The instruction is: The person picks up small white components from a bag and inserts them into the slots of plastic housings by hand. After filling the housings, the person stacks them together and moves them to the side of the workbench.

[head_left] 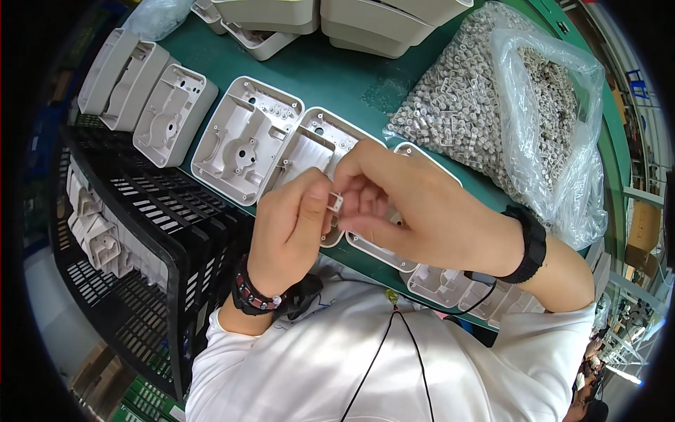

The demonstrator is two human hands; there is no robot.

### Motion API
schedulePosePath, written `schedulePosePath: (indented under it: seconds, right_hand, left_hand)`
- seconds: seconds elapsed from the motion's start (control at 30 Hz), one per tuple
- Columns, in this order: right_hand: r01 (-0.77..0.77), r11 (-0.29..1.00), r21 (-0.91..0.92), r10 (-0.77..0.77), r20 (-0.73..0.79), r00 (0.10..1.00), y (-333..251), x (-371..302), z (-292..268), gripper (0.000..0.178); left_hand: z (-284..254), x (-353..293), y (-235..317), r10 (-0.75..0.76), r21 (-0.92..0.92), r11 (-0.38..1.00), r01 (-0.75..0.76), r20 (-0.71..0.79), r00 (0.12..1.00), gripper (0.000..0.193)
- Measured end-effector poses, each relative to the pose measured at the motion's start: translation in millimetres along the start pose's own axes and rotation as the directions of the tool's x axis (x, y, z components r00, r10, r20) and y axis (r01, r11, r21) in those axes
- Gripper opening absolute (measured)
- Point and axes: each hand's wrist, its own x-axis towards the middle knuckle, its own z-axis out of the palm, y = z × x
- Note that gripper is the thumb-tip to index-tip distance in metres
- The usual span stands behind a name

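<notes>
My left hand (292, 225) is closed, its thumb and fingertips pinching a small white plastic part (337, 203) with little holes in it. Close against it, my right hand (415, 204) curls its fingers around the other side. Whether those fingers also grip the part, or hold something in the palm, is hidden. Both hands are above a light grey plastic housing (314, 151) that lies open side up and is partly covered by them. Left of it sits a similar open housing (242, 144) with moulded posts and holes.
A clear bag (464, 91) full of small plastic pieces lies at the right on the green table (204, 46). A black plastic crate (190, 218) stands at the left with grey parts inside. More housings (172, 116) line the left edge, and larger grey casings (387, 24) stand at the back.
</notes>
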Motion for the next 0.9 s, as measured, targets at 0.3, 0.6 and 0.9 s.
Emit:
schedulePosePath:
  seconds: [0.3, 0.6, 0.9]
  right_hand:
    - [0.372, 0.850, -0.373, -0.370, 0.079, 0.926, 1.7, 23.3, -9.9, 0.013]
    - [0.550, 0.384, -0.742, -0.481, 0.348, 0.805, 48.3, 79.1, -33.5, 0.008]
    - [0.505, 0.378, -0.776, -0.386, 0.363, 0.848, 59.9, 75.0, -24.0, 0.008]
  left_hand:
    - [-6.3, 1.7, -10.5, 0.157, -0.030, 0.986, -0.166, -0.211, 0.965, 0.026]
    - [-20.6, 14.4, -9.2, 0.170, 0.820, 0.556, 0.137, -0.274, 0.946, 0.019]
    - [-23.8, 14.5, -12.4, 0.127, 0.775, 0.615, 0.141, -0.275, 0.953, 0.019]
